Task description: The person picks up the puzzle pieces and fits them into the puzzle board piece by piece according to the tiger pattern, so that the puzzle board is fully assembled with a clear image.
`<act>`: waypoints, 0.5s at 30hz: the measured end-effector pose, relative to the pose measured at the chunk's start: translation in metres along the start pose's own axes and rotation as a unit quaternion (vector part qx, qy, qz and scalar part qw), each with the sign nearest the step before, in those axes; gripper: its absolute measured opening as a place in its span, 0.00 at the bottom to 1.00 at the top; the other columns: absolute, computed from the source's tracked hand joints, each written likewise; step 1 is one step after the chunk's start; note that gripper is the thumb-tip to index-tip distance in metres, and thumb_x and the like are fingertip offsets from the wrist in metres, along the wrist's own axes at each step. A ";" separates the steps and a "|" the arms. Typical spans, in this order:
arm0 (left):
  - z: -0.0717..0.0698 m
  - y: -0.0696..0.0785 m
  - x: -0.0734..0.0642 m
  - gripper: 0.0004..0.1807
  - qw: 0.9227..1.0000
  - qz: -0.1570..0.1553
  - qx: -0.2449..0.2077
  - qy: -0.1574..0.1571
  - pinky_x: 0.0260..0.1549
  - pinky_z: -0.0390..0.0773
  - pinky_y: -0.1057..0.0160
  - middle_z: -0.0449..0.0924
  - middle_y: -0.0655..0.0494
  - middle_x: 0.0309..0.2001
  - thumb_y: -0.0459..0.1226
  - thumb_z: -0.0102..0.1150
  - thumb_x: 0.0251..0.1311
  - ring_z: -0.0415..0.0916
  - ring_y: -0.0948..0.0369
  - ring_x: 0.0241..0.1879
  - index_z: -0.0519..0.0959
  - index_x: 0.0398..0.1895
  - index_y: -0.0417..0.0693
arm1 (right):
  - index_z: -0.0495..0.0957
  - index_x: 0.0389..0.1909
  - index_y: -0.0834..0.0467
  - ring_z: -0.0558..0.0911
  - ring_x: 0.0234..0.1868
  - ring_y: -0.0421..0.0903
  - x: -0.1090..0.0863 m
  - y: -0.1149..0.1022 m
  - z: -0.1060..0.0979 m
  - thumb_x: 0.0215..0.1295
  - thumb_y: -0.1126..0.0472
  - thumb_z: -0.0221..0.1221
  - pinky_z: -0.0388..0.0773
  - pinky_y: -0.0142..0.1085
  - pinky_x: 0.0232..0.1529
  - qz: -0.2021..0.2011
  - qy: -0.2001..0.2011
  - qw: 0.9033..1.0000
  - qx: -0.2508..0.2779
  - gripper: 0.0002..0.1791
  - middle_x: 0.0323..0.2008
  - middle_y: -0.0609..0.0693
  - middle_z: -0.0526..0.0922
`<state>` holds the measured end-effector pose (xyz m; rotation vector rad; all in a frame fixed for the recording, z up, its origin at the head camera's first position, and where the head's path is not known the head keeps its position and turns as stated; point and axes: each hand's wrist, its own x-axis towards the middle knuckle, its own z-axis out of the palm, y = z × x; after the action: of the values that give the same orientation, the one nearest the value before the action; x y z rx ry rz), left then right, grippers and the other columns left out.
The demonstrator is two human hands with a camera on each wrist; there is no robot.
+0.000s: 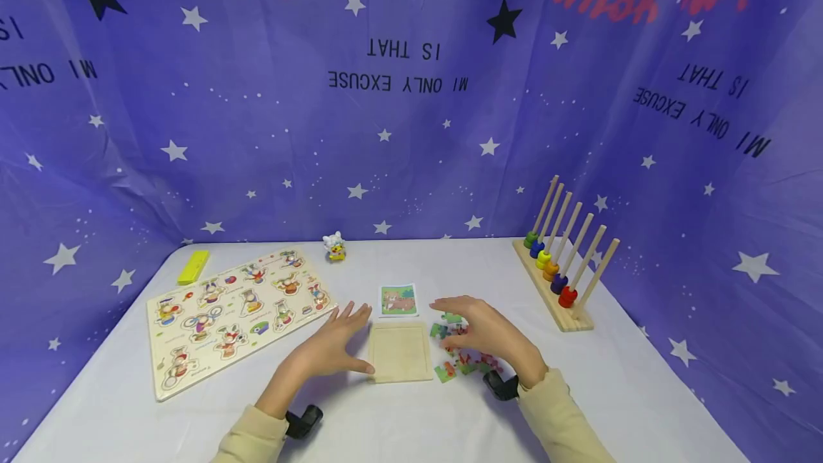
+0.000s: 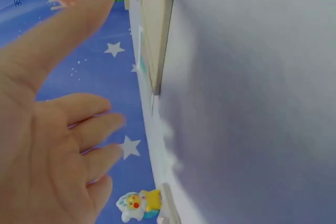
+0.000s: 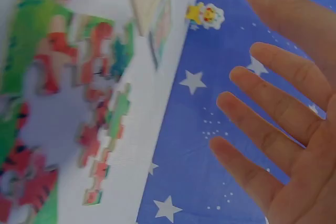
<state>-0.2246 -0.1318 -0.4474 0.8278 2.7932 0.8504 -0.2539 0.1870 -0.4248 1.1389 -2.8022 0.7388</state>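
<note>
A square, shallow wooden puzzle tray (image 1: 400, 354) lies at the front middle of the table, with nothing in its recess. My left hand (image 1: 331, 345) hovers at its left side, fingers spread and the thumb close to the lower left corner. To the right of the tray, my right hand (image 1: 485, 331) hangs over loose jigsaw pieces (image 1: 445, 371), partly covering them in the head view. Those pieces (image 3: 105, 124) show green, red and teal patches in the right wrist view. Neither hand holds anything. Behind the tray lies a small picture card (image 1: 398, 301) with a brown animal on green.
At the left is a large wooden board (image 1: 241, 313) with cartoon figures, a yellow box (image 1: 193, 267) behind it. A small white and yellow toy figure (image 1: 334, 246) stands at the back. A wooden peg rack (image 1: 556, 291) with coloured beads stands at the right.
</note>
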 end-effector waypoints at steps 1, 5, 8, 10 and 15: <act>0.001 0.000 0.000 0.54 1.000 -0.007 -0.013 -0.002 0.69 0.39 0.37 0.54 0.36 0.71 0.50 0.74 0.45 0.43 0.37 0.71 0.58 0.70 0.32 | 0.75 0.61 0.56 0.73 0.62 0.49 -0.001 0.000 0.002 0.54 0.53 0.71 0.73 0.46 0.60 0.000 -0.004 1.000 -0.001 0.33 0.60 0.49 0.76; 0.004 0.001 0.004 0.45 0.998 -0.028 -0.049 0.002 0.67 0.51 0.39 0.63 0.34 0.66 0.45 0.74 0.47 0.55 0.36 0.68 0.66 0.65 0.31 | 0.78 0.57 0.57 0.74 0.60 0.51 -0.006 0.002 0.008 0.55 0.54 0.70 0.73 0.47 0.60 -0.011 -0.021 1.000 0.007 0.27 0.56 0.47 0.79; 0.008 0.001 0.005 0.41 0.998 -0.014 -0.059 0.008 0.64 0.60 0.41 0.68 0.34 0.63 0.42 0.74 0.46 0.62 0.37 0.64 0.70 0.61 0.29 | 0.80 0.54 0.56 0.73 0.61 0.54 -0.012 0.005 0.015 0.55 0.54 0.70 0.68 0.52 0.63 -0.016 -0.041 0.999 0.026 0.25 0.53 0.44 0.80; 0.010 0.000 0.005 0.39 0.998 -0.007 -0.063 0.011 0.63 0.63 0.42 0.71 0.34 0.61 0.41 0.75 0.46 0.65 0.38 0.63 0.72 0.60 0.28 | 0.81 0.52 0.54 0.75 0.58 0.52 -0.015 0.006 0.019 0.55 0.54 0.70 0.67 0.53 0.63 -0.019 -0.052 0.998 0.038 0.23 0.51 0.43 0.82; 0.013 -0.005 0.006 0.41 0.997 -0.030 -0.075 0.010 0.63 0.64 0.42 0.72 0.36 0.61 0.43 0.75 0.44 0.65 0.39 0.63 0.72 0.60 0.30 | 0.83 0.47 0.53 0.80 0.41 0.41 -0.018 0.011 0.029 0.54 0.56 0.71 0.78 0.38 0.47 -0.023 -0.071 0.995 0.069 0.18 0.42 0.43 0.83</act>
<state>-0.2288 -0.1258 -0.4607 0.7114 2.7157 1.0480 -0.2439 0.1926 -0.4585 1.3222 -2.8671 0.8931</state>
